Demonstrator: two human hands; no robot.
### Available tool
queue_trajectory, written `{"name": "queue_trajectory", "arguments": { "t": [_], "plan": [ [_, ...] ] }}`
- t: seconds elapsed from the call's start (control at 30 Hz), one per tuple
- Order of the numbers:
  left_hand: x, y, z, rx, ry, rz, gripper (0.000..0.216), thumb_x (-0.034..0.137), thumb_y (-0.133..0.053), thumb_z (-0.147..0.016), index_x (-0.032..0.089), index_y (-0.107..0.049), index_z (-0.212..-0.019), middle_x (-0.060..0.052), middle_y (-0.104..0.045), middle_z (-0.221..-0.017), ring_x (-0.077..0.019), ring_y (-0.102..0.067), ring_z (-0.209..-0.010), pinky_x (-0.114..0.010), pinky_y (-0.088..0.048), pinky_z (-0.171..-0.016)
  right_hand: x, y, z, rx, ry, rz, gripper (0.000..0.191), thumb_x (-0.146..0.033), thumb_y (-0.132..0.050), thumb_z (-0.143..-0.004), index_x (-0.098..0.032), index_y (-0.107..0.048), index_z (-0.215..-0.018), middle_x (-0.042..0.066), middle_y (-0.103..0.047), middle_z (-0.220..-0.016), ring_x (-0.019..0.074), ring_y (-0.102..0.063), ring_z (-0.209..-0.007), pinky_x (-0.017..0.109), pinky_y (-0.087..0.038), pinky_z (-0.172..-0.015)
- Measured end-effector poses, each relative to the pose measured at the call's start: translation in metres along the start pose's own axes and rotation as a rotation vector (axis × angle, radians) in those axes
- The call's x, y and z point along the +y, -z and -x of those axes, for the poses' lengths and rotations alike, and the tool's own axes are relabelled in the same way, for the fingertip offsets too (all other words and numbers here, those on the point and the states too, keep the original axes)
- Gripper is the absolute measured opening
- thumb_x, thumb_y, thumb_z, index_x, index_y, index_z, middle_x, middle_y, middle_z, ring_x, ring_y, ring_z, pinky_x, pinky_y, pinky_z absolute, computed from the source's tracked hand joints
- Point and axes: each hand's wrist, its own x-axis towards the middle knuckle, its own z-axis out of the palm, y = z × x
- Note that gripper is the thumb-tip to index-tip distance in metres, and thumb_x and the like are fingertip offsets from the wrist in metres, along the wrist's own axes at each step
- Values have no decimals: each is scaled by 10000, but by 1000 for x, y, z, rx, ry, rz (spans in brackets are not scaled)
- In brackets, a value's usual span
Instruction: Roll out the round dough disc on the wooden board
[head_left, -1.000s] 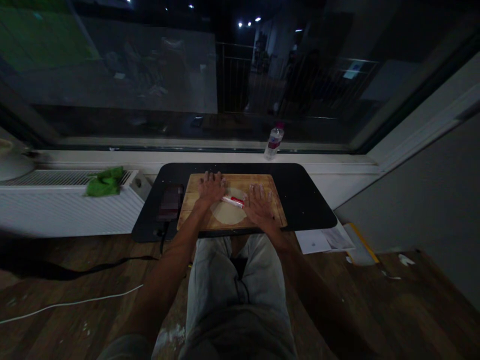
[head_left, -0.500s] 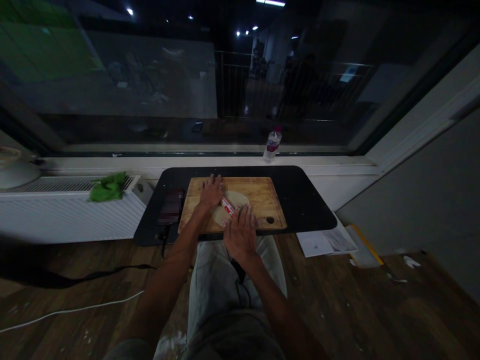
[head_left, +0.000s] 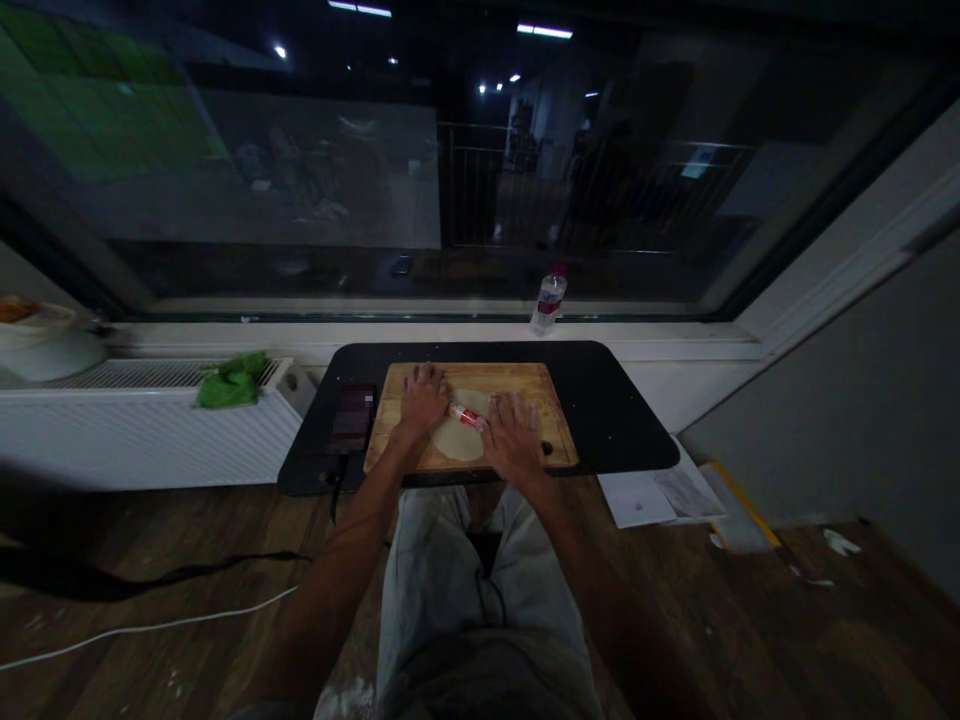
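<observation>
A thin round sheet of dough (head_left: 456, 443) lies flat on the wooden cutting board (head_left: 409, 458). Slantwise across it rests a slim cylinder with a red and white label (head_left: 469, 417), its ends hidden under my hands. My left hand (head_left: 424, 397) lies over its upper left end, palm down with the fingers stretched forward. Over the lower right end is my right hand (head_left: 514, 437), also palm down, fingers spread and pale with powder. Neither hand is wrapped round the cylinder.
The board sits on a black tabletop (head_left: 615, 420) above my knees. A phone-like dark slab (head_left: 352, 418) with a cable lies to the left. A water bottle (head_left: 549, 300) stands on the windowsill. A green cloth (head_left: 232, 380) hangs on the radiator (head_left: 150, 430); papers (head_left: 637, 500) lie lower right.
My right hand has moved right and away from me, its fingers now more spread. The cylinder has turned to a flatter slant, and more of the dough's near part shows.
</observation>
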Motion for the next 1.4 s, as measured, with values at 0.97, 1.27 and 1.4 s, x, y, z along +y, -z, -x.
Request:
{"name": "queue_trajectory", "arguments": {
  "t": [0.97, 1.27, 1.4],
  "plan": [
    [49, 10, 125, -6, -66, -86, 823, 682, -672, -1014, 168, -545, -1645, -233, -546, -1709, -472, -447, -1632, -640, -374, -1351, 64, 22, -18, -70, -90, -36, 396, -323, -444, -1187, -173, -617, -1510, 158, -677, -1506, 286, -589, -1426, 403, -412, -1194],
    [-16, 44, 81, -97, -159, -53, 735, 561, -751, -994, 163, -578, -1587, -223, -602, -1664, -380, -549, -1578, -569, -417, -1345, 62, 28, -18, -91, -123, -21, 409, -372, -440, -1189, -193, -634, -1502, 164, -686, -1495, 300, -629, -1391, 402, -455, -1149],
    [-18, 46, 66, -117, -140, 5, 663, 541, -674, -1042, 201, -571, -1602, -180, -633, -1646, -345, -545, -1588, -546, -417, -1349, 62, 24, -18, -80, -126, -17, 399, -363, -444, -1182, -196, -652, -1480, 169, -691, -1493, 313, -620, -1409, 417, -459, -1165]
  ]
}}
